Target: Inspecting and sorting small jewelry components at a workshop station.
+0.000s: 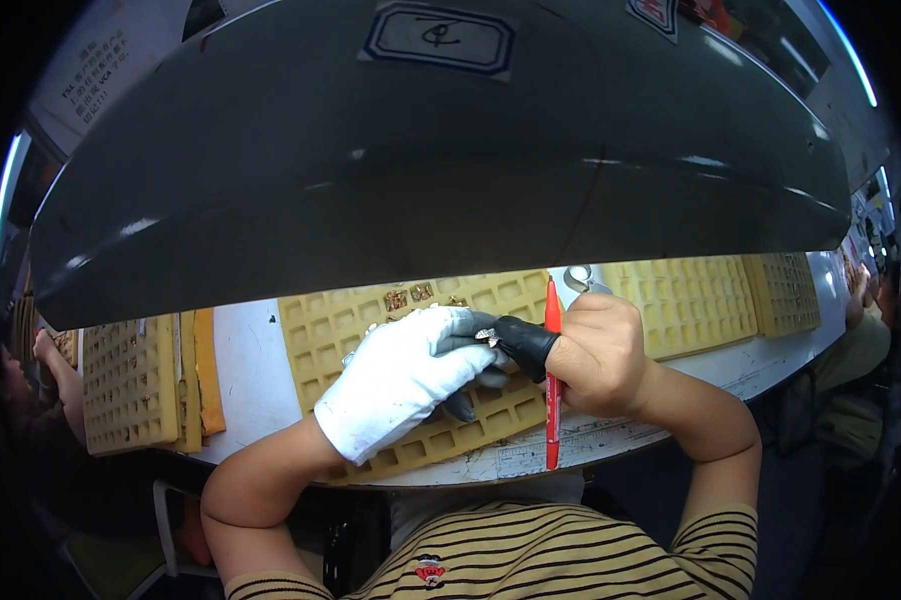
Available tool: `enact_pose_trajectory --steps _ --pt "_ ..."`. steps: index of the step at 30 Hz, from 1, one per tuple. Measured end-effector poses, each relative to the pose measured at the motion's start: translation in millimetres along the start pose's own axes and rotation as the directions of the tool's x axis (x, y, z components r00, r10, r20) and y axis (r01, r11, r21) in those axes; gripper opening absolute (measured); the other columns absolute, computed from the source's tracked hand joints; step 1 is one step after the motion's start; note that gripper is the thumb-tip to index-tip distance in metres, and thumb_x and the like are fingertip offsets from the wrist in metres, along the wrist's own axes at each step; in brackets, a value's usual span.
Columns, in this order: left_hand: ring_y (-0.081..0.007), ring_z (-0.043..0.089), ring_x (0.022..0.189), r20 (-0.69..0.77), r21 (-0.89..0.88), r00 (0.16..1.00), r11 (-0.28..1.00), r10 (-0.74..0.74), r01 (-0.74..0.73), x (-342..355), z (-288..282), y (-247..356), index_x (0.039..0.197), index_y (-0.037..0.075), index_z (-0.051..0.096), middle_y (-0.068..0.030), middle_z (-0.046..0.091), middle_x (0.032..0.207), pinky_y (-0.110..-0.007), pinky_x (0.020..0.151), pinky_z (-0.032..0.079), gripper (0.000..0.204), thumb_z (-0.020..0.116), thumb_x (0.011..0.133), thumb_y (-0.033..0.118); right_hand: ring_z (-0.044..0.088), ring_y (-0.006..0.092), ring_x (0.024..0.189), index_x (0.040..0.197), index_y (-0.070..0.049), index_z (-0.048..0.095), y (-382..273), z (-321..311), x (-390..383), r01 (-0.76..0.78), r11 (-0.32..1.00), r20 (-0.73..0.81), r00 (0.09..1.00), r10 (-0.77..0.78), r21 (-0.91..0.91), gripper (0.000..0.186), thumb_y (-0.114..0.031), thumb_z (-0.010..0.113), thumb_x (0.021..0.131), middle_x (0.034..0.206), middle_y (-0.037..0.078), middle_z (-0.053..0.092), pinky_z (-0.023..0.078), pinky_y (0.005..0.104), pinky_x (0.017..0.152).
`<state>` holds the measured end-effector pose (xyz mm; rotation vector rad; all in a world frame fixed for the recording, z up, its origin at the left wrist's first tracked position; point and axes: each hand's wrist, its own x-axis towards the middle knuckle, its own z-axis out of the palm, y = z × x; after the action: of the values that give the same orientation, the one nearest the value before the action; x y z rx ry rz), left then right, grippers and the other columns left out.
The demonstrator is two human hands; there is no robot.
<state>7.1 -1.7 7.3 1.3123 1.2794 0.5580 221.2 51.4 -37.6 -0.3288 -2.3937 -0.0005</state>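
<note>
My left hand [386, 375], in a white glove with grey fingertips, is closed, its fingers pinching a small silvery piece [488, 337] that looks like jewellery. Meeting it from the other side is my right hand [601, 355], with black covers on the fingertips at the piece. A red pen [553, 430] is also held in the right hand, upright between the fingers. Both hands are above a yellow tray [306, 345] of square pockets. Small copper-coloured pieces [398, 299] sit in some far pockets; the hands hide the tray's middle.
A wide dark grey hood [421, 180] overhangs the far side of the white table [251, 365]. More yellow pocket trays stand at right [681, 305] and left [126, 390]. A metal ring-shaped thing [578, 277] lies behind the right hand. Other people sit at both sides.
</note>
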Motion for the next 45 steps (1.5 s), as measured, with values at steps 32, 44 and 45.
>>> enact_pose_trajectory --steps 32,44,45 --pt "-0.0132 0.067 0.082 0.212 -0.245 0.976 0.964 -0.053 0.105 3 -4 -2 0.114 -0.001 0.061 -0.0098 0.071 0.093 -0.026 0.066 0.055 0.031 0.05 0.099 0.023 0.044 0.0149 0.038 0.074 -0.003 0.064 -10 -1 3 -0.057 0.995 0.058 0.997 0.052 0.079 0.017 -0.003 0.068 0.057 0.049 0.002 0.049 0.03 0.0297 0.04" --pt "-0.0142 0.066 0.078 0.061 -0.303 0.998 0.953 0.029 -0.01 5 -8 -16 0.121 -0.004 0.056 -0.0112 0.067 0.101 -0.025 0.069 0.053 0.043 0.057 0.095 0.03 0.055 0.0217 0.046 0.088 -0.002 0.064 1 -1 3 -0.391 0.857 0.05 0.916 0.398 0.336 0.031 -0.001 0.071 0.057 0.053 0.005 0.054 0.041 0.0315 0.045" --pt "-0.0145 0.066 0.078 0.058 -0.328 0.998 0.945 0.037 -0.016 4 -6 -14 0.123 -0.005 0.055 -0.0118 0.066 0.103 -0.025 0.07 0.053 0.045 0.058 0.095 0.031 0.055 0.0216 0.046 0.087 -0.002 0.064 1 -3 3 -0.403 0.849 0.081 0.913 0.401 0.342 0.031 -0.001 0.07 0.057 0.053 0.005 0.053 0.041 0.0315 0.045"
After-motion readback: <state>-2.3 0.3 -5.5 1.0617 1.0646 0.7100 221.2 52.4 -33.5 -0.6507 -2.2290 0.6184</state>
